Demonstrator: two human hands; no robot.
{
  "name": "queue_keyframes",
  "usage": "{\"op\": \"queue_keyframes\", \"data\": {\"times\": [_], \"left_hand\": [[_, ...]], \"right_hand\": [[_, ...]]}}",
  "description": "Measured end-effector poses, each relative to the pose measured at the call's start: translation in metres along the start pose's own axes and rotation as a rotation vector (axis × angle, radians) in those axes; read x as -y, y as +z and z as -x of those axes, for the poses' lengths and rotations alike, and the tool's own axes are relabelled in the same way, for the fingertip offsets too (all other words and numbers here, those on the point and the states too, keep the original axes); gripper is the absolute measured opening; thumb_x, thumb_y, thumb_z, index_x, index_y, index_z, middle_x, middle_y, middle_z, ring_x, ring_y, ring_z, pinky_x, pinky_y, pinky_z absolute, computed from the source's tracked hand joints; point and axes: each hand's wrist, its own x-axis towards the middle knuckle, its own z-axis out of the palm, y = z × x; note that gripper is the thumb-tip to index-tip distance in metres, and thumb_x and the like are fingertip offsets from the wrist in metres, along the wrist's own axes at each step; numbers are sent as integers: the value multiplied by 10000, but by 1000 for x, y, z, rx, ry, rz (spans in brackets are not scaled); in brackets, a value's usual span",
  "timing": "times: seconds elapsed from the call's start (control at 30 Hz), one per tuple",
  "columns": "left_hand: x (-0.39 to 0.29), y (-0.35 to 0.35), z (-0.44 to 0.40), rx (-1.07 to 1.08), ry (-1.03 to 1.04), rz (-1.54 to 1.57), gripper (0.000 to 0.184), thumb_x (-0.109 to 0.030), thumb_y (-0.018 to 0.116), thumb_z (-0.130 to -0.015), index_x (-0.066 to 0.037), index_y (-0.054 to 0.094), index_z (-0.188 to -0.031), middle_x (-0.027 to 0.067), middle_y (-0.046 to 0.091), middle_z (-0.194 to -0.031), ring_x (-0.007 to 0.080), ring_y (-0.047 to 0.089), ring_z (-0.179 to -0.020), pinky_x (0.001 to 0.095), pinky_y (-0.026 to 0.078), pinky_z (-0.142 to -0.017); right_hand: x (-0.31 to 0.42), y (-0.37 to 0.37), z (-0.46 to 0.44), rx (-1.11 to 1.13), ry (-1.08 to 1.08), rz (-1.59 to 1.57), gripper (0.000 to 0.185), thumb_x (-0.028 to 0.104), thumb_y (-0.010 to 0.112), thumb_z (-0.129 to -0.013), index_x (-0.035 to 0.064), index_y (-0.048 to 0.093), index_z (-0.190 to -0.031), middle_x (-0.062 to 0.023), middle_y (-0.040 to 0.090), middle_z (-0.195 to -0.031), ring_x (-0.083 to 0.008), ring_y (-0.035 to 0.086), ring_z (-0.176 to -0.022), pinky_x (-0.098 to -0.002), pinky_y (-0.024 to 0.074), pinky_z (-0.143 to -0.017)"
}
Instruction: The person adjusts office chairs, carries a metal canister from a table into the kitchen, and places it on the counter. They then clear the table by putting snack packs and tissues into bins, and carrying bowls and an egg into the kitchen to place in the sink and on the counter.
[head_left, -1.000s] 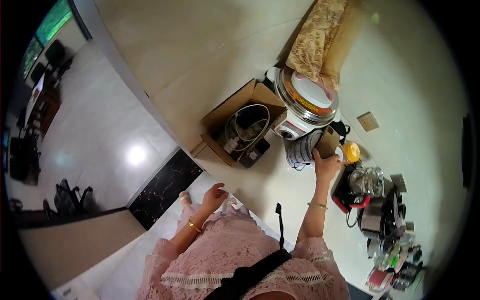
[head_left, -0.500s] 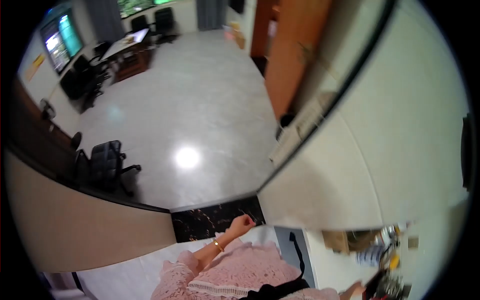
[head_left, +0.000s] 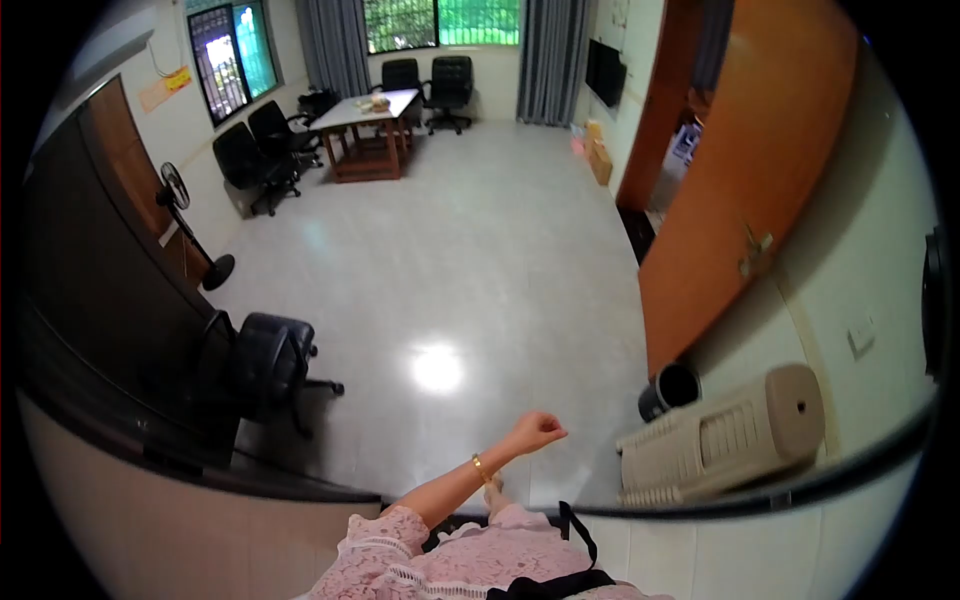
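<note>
Left hand: left of the bin, over the shiny floor. The fingers curl in, with the tips close together. I cannot tell if something small is tucked inside.
Right hand: out of view, so I cannot tell how its fingers are.
Bracelet: gold, around the left wrist, to the left of the bin and lower.
Dress: pink and lacy, down and left of the bin.
Bin: black and round, the open top showing, just beside the stools.
Stools: tan plastic, to the right of the bin and a bit lower. They look stacked.
Door: orange-brown and open, just past the bin, up and to the right.
Chair: black, with arms, well to the left of the bin.
Fan: black, standing, far to the left of the bin and higher.
Table: white top, brown legs, far past the bin and to the left.
</note>
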Motion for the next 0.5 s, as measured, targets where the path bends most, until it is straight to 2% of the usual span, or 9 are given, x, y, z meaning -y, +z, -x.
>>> {"op": "queue_keyframes", "data": {"times": [0.17, 0.23, 0.27, 0.3, 0.33, 0.37, 0.4, 0.43, 0.5], "left_hand": [[131, -125, -15, -244, -424, -268, 269, -292, 582, -731, -38, 627, -804, 87, 626, -725, 174, 599, -648, 291, 463, -626], [217, -165, 31, -493, -683, -112, 288, -312, 569, -704, -52, 633, -812, 97, 620, -712, 198, 590, -677, 309, 451, -625], [254, -183, 66, -594, -826, -62, 265, -251, 559, -673, -46, 629, -825, 97, 619, -724, 184, 580, -674, 317, 442, -617], [300, -194, 106, -792, -898, 161, 254, -208, 545, -642, -39, 624, -815, 94, 611, -719, 183, 572, -679, 329, 438, -605], [269, -197, 143, -1045, -946, 394, 241, -209, 546, -640, -42, 624, -794, 96, 599, -700, 196, 569, -688, 340, 435, -582], [261, -200, 173, -826, -1025, 42, 202, -219, 570, -636, -45, 603, -731, 122, 588, -686, 217, 563, -664, 353, 428, -555], [254, -202, 203, -576, -1103, -402, 185, -229, 595, -632, -48, 582, -669, 147, 576, -671, 237, 558, -640, 366, 420, -528], [247, -205, 233, -387, -1124, -783, 198, -239, 619, -628, -51, 561, -606, 173, 565, -657, 258, 553, -616, 380, 412, -502], [229, -237, 228, -182, -1220, -862, 171, -219, 621, -613, -59, 565, -598, 159, 560, -637, 243, 545, -593, 364, 405, -487]], "right_hand": [[72, -99, -111, 289, -227, 427, 196, 186, 479, -650, 42, 605, -605, -139, 592, -616, -254, 572, -557, -344, 453, -512], [120, -150, -167, 319, -348, 587, 199, 179, 472, -646, 43, 610, -598, -137, 596, -612, -252, 574, -557, -340, 456, -521], [188, -200, -164, 363, -237, 506, 227, 189, 460, -648, 22, 611, -617, -157, 593, -632, -250, 578, -573, -365, 461, -533], [226, -227, -192, 248, -337, 515, 237, 183, 450, -666, 7, 609, -670, -187, 595, -702, -306, 584, -646, -405, 463, -610], [253, -243, -236, 27, -553, 637, 245, 181, 440, -691, 6, 608, -723, -213, 582, -783, -353, 569, -728, -421, 450, -684], [303, -273, -246, -39, -510, 549, 255, 186, 433, -712, 6, 606, -766, -222, 570, -833, -370, 550, -786, -423, 438, -717], [329, -283, -286, -244, -628, 481, 196, 196, 488, -701, 42, 591, -766, -146, 598, -700, -299, 574, -619, -357, 460, -600], [373, -305, -297, -210, -615, 348, 207, 188, 461, -727, 35, 593, -770, -136, 597, -667, -277, 579, -606, -356, 460, -598], [458, -329, -303, -164, -593, 208, 223, 181, 434, -753, 27, 594, -774, -126, 597, -633, -255, 585, -592, -356, 459, -596]]}}
